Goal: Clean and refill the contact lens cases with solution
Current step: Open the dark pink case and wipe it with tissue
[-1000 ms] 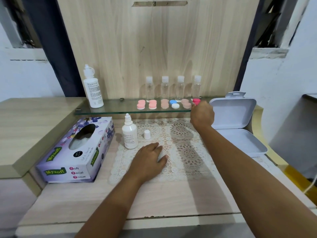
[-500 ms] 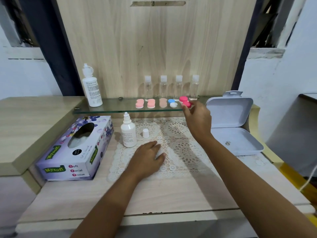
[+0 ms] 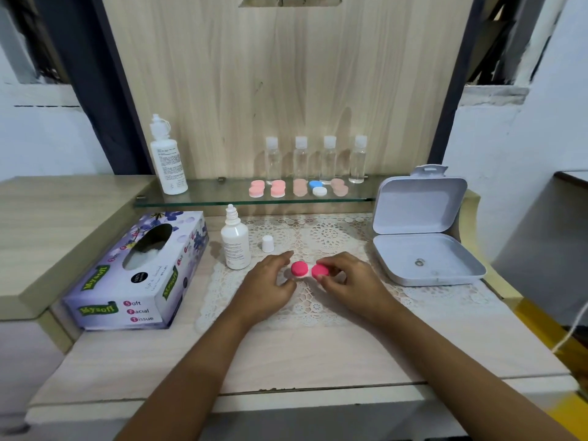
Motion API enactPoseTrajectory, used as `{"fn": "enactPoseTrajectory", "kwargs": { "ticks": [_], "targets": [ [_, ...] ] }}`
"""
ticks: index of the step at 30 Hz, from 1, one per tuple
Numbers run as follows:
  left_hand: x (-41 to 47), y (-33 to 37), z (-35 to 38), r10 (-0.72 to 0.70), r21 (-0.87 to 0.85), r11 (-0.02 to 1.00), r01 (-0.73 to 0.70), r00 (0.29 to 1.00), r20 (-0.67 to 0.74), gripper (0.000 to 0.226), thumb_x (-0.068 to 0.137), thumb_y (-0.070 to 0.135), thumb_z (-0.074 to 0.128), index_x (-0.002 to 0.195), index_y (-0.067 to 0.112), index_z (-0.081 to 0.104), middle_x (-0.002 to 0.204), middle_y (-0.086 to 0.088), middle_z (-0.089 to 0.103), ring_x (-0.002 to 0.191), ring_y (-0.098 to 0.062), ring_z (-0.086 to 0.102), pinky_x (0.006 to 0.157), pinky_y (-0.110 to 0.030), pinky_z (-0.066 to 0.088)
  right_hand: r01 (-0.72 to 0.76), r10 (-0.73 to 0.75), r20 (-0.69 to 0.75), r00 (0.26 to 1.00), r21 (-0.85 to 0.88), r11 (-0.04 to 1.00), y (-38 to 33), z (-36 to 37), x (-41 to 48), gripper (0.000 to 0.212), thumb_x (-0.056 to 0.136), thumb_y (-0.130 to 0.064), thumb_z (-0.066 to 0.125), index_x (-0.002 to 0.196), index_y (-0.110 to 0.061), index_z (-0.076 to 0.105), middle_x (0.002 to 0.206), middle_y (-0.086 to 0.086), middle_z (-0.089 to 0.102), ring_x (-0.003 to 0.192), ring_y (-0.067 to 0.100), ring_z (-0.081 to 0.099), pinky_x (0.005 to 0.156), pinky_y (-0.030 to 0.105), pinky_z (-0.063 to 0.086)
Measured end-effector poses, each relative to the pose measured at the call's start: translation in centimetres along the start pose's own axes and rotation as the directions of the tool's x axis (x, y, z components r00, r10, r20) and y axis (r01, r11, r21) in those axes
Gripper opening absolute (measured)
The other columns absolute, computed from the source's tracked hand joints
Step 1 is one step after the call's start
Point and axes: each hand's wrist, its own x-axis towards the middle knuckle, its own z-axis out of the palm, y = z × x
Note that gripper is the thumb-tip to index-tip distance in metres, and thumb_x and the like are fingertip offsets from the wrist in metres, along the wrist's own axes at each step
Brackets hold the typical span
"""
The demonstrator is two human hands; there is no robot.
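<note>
The pink lens case (image 3: 307,271) sits on the lace mat (image 3: 318,313) between your hands: your left hand (image 3: 270,286) curls finger and thumb round its left end, and your right hand (image 3: 348,281) pinches the right lid. It looks small, light and hard, and the round lids may slip, so hold the white bottom tight and twist one lid at a time. There is open mat near you, but the bottle (image 3: 235,245) stands close on the left and the open white box (image 3: 445,275) on the right.
</note>
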Motion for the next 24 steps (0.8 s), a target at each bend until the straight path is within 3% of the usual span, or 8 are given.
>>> {"fn": "enactPoseTrajectory", "kwargs": {
  "ticks": [3, 6, 12, 15, 24],
  "targets": [
    [0.0, -0.18, 0.16, 0.037, -0.002, 0.999, -0.037, 0.999, -0.012, 0.07, 0.07, 0.055, 0.045, 0.129, 0.018, 0.055, 0.126, 0.002, 0.055, 0.119, -0.015, 0.05, 0.103, -0.033, 0.039, 0.01, -0.01, 0.055, 0.998, -0.008, 1.0, 0.3, 0.18, 0.02, 0.028, 0.084, -0.019, 0.065, 0.11, -0.013, 0.067, 0.1, 0.002, 0.062, 0.09, 0.01, 0.057, 0.081, 0.016, 0.042],
    [0.02, -0.53, 0.36, 0.074, 0.044, 0.996, -0.074, 0.997, -0.002, 0.071, 0.067, 0.062, 0.039, 0.12, 0.021, 0.062, 0.113, 0.008, 0.057, 0.109, -0.011, 0.053, 0.099, -0.034, 0.04, 0.017, -0.015, 0.08, 0.997, -0.029, 0.999, 0.42, 0.17, 0.01, 0.026, 0.084, -0.021, 0.065, 0.108, -0.014, 0.068, 0.098, 0.002, 0.064, 0.089, 0.012, 0.058, 0.081, 0.019, 0.043],
    [0.07, -0.46, 0.28, 0.11, 0.122, 0.986, -0.114, 0.993, 0.038, 0.068, 0.069, 0.064, 0.036, 0.116, 0.024, 0.065, 0.107, 0.006, 0.059, 0.103, -0.014, 0.051, 0.096, -0.034, 0.039, 0.063, -0.053, 0.101, 0.993, -0.098, 0.993, 0.47, 0.43, -0.16, 0.019, 0.081, -0.026, 0.059, 0.094, -0.016, 0.067, 0.087, 0.001, 0.06, 0.084, 0.014, 0.053, 0.073, 0.022, 0.04],
    [0.13, -0.43, 0.29, 0.105, 0.143, 0.984, -0.11, 0.994, 0.043, 0.052, 0.076, 0.053, 0.045, 0.116, 0.024, 0.064, 0.108, 0.006, 0.058, 0.104, -0.014, 0.05, 0.097, -0.037, 0.038, 0.061, -0.049, 0.105, 0.993, -0.113, 0.992, 0.4, 0.56, -0.19, 0.03, 0.079, -0.036, 0.058, 0.101, -0.017, 0.066, 0.09, -0.002, 0.057, 0.087, 0.012, 0.053, 0.08, 0.023, 0.042],
    [-0.02, -0.36, 0.24, 0.087, 0.146, 0.985, -0.096, 0.994, 0.071, 0.05, 0.08, 0.048, 0.046, 0.122, 0.024, 0.061, 0.112, 0.008, 0.055, 0.107, -0.011, 0.045, 0.101, -0.034, 0.034, 0.069, -0.052, 0.119, 0.992, -0.148, 0.987, 0.92, 0.98, 0.13, 0.024, 0.085, -0.026, 0.063, 0.106, -0.015, 0.064, 0.094, -0.005, 0.049, 0.093, 0.011, 0.047, 0.087, 0.025, 0.039]
  ]
}}
